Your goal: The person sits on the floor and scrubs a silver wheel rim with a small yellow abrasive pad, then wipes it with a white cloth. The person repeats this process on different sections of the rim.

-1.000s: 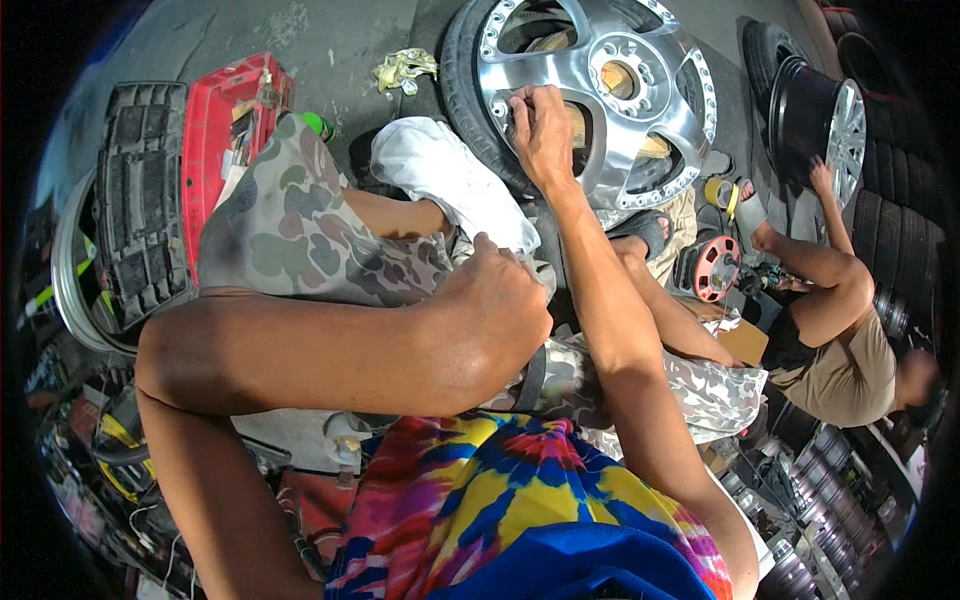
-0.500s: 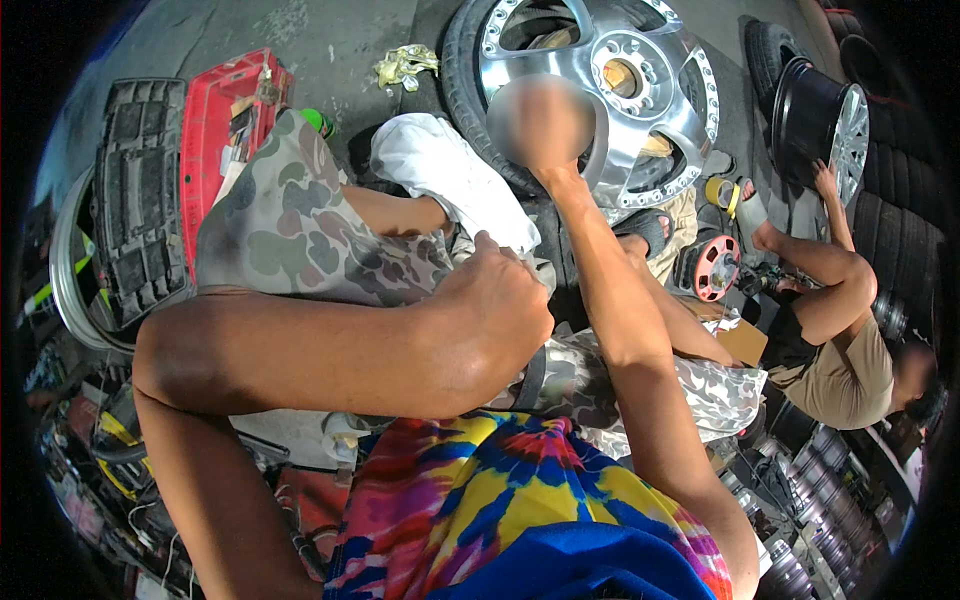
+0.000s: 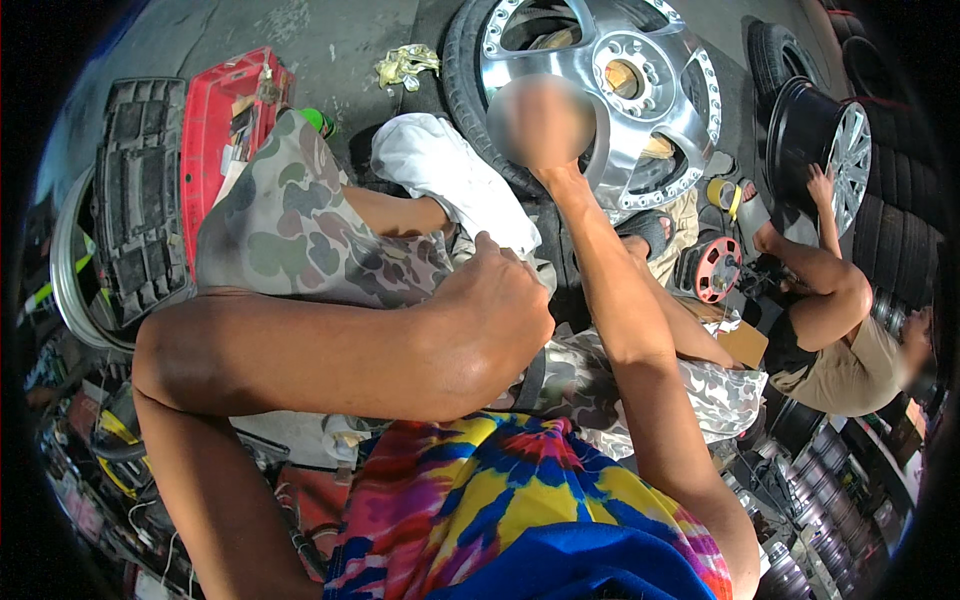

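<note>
Grey, stained floor [image 3: 340, 50] stretches across the top of the view, with a red plastic crate [image 3: 205, 110] at the left and a crumpled yellowish cloth [image 3: 405, 66] near the wheel. Just ahead of the person lies a silver alloy wheel rim [image 3: 650, 80], face up, with a black tyre [image 3: 462, 90] showing along its left side; whether the tyre is mounted or only lies beneath cannot be told. Through the uncapped centre bore a piece of wood [image 3: 622, 78] shows. The right hand [image 3: 541, 122] is over the rim's near-left part, but it is blurred, so neither how far its fingers are open nor what they hold can be told. The left hand [image 3: 495, 315] is curled above the lap near a white cloth [image 3: 440, 175], its fingertips hidden, and whether it grips anything is unclear. As for progress, the visible spokes are already bright and the rim looks whole, while the fittings or holes along its lip are too small to judge as finished; the covered near-left part seems the portion still being attended to. To the right, a crouching co-worker [image 3: 845, 375] has a hand [image 3: 822, 185] at a black-barrelled wheel [image 3: 800, 125].
</note>
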Demonstrator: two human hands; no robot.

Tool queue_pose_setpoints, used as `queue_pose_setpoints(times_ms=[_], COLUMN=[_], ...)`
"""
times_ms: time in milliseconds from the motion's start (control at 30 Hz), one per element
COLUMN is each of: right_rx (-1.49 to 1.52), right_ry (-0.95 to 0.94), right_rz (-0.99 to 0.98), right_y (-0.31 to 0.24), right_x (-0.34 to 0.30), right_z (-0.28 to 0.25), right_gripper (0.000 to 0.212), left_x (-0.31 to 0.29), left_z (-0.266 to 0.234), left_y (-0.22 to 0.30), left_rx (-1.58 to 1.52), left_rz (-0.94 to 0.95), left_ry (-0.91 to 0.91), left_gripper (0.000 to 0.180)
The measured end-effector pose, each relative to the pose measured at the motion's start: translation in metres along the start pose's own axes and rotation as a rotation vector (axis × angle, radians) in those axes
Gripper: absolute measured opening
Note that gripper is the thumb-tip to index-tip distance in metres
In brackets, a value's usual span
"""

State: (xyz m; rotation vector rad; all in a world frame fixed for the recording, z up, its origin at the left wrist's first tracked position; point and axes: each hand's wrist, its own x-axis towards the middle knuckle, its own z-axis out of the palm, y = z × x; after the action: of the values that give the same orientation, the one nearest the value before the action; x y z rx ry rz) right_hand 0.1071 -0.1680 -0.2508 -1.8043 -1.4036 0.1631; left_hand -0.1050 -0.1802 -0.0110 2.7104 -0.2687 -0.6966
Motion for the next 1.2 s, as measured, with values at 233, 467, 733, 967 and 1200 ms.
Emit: queue_pose_setpoints(times_ms=[233,467,733,967,1200], right_rx=[-0.022,-0.011,-0.027,-0.010,-0.007], right_ry=[-0.137,-0.268,-0.247,-0.436,-0.415], right_rz=[0.011,-0.017,-0.037,-0.092,-0.115], right_y=[-0.001,0.008,0.001,0.015,0.014], right_x=[-0.003,0.001,0.004,0.008,0.007], right_z=[-0.007,-0.023,-0.017,-0.041,-0.040], right_gripper=[0.011,0.013,0.013,0.015,0.017], left_x=[0.001,0.002,0.000,0.002,0.002], left_z=[0.000,-0.005,-0.014,-0.013,-0.012], left_y=[0.001,-0.002,-0.002,-0.004,-0.003], left_rx=[0.013,-0.034,-0.052,-0.046,-0.047], left_rz=[-0.009,0.021,0.025,0.036,0.022], left_ry=[0.001,-0.063,-0.097,-0.112,-0.081], left_gripper=[0.028,0.033,0.033,0.032,0.029])
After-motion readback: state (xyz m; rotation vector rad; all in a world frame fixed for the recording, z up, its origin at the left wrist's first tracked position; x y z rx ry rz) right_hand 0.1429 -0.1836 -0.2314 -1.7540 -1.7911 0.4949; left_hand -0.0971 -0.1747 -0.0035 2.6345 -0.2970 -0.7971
